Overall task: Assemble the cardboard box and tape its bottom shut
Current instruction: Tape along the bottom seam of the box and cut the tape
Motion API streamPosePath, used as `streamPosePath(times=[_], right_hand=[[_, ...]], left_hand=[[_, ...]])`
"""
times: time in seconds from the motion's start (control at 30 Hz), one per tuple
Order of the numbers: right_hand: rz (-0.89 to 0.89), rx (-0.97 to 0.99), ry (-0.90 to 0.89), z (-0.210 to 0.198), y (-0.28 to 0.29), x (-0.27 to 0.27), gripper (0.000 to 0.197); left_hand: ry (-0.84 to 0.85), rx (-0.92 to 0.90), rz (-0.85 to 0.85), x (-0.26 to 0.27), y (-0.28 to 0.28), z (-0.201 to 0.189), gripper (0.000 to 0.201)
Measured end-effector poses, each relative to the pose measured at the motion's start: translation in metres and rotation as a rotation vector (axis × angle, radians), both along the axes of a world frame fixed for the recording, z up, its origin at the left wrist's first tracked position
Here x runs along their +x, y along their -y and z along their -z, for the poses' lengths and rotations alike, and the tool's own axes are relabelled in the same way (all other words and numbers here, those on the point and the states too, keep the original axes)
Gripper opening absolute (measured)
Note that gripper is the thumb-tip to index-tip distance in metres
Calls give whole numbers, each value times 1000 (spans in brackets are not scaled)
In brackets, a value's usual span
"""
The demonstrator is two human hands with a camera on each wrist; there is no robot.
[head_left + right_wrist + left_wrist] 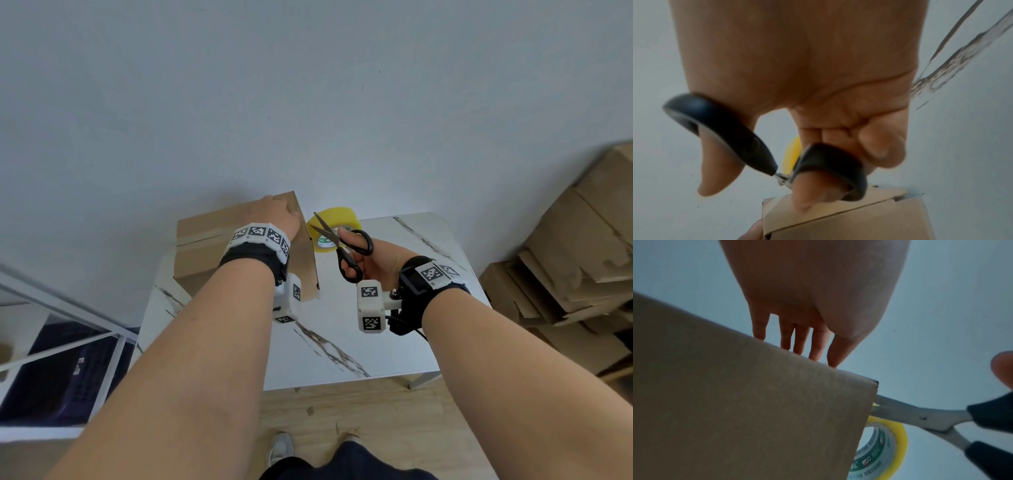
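1. The cardboard box (219, 240) stands on the table (376, 329), bottom up, with a strip of tape along its seam. It is judged light, hollow and easily dented, so it is best steadied flat on top near an edge.
2. It is pressed there by the left hand (277, 214), fingers straight.
3. The tape roll (337, 228) lies just beside it.
4. The scissors (346, 245), blades parted, are gripped through the handles by the right hand (373, 260).

We see a plain brown cardboard box (205, 236), a yellow tape roll (337, 219) with a green-and-white printed core, and scissors (346, 245) with black handles and silver blades. Our counter (359, 329) is white with brown marble veins; the wall (308, 85) is pale grey.
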State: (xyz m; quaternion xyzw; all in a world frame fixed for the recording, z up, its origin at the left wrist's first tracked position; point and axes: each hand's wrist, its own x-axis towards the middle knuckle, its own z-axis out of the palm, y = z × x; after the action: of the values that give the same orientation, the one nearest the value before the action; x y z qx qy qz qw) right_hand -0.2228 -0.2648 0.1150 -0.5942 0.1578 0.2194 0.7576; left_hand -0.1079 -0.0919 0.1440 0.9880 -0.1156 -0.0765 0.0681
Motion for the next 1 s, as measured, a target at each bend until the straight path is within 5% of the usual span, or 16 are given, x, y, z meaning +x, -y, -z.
streamPosePath(times=[0.4,0.53,0.73,1.0], right_hand=[[-44,6,-64,17,2,15,44],[-43,29,-63,21,6,15,43],[-39,70,-81,22,11,13,41],[-67,82,-96,26,10,17,38]], left_hand=[[-24,-172,-107,-4,12,-22,14],[-103,-235,17,0,30,-26,51],[-148,-33,45,5,48,-24,39],[-210,147,105,4,55,-26,63]])
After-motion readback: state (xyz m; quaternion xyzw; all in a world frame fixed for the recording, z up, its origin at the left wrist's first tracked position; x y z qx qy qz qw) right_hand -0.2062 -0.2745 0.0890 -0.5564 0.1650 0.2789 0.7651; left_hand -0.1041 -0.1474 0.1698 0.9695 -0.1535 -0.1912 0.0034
